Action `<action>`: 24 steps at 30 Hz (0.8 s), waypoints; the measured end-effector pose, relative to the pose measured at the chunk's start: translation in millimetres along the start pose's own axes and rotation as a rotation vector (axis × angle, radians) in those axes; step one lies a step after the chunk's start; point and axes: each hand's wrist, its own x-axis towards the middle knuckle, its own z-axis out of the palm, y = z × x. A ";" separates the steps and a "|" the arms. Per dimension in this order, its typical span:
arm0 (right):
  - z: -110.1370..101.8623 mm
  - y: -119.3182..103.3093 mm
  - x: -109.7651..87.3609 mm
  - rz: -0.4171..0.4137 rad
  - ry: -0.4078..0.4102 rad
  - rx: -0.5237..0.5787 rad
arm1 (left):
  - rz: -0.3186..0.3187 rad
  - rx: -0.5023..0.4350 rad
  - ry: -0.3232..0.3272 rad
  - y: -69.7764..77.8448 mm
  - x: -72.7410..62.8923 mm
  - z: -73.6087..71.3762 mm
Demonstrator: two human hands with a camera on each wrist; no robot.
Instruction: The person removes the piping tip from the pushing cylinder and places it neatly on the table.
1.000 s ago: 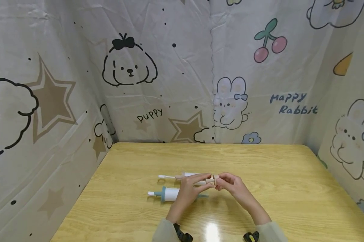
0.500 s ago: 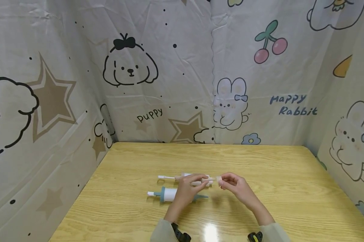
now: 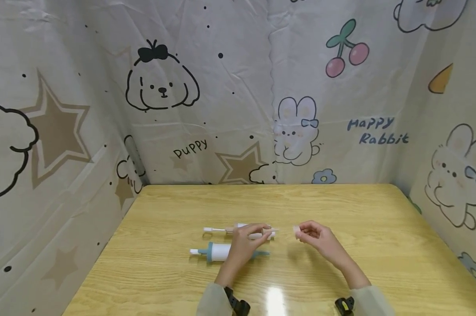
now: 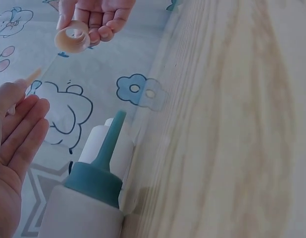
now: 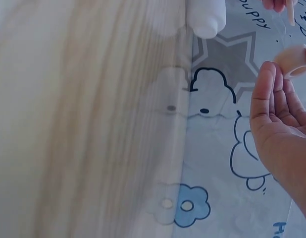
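My left hand (image 3: 243,243) pinches a small beige pointed nozzle (image 4: 33,76) between thumb and fingers, its tip sticking out to the right. To the right, apart from it, my right hand (image 3: 322,241) holds a beige threaded ring (image 4: 69,45) by its edge with thumb and fingertips. Both hands are raised over the table. Partly hidden behind my left hand lies a white syringe-like tube (image 3: 242,225) with a beige collar and a white plunger. A second white tube (image 3: 221,252) with teal ends lies nearer, its teal nozzle (image 4: 110,141) pointing right and its middle covered by my wrist.
The wood-grain table (image 3: 340,210) carries both tubes left of its middle. Cloth printed with cartoon animals (image 3: 295,131) hangs behind the table and at both sides. A black strap device (image 3: 238,303) sits on each wrist.
My right hand has drawn away to the right with the ring, which earlier sat around the nozzle's end. My left hand keeps the nozzle nearly in place. The head view has shifted slightly.
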 end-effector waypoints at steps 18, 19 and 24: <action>-36.8 13.8 -17.1 0.039 0.084 -0.069 | -0.020 -0.038 -0.024 6.0 10.9 29.5; -39.1 14.7 -18.1 0.041 0.087 -0.071 | -0.022 -0.042 -0.025 6.4 11.4 31.5; -50.8 19.3 -24.0 0.057 0.102 -0.075 | -0.039 -0.062 -0.032 7.7 13.7 41.2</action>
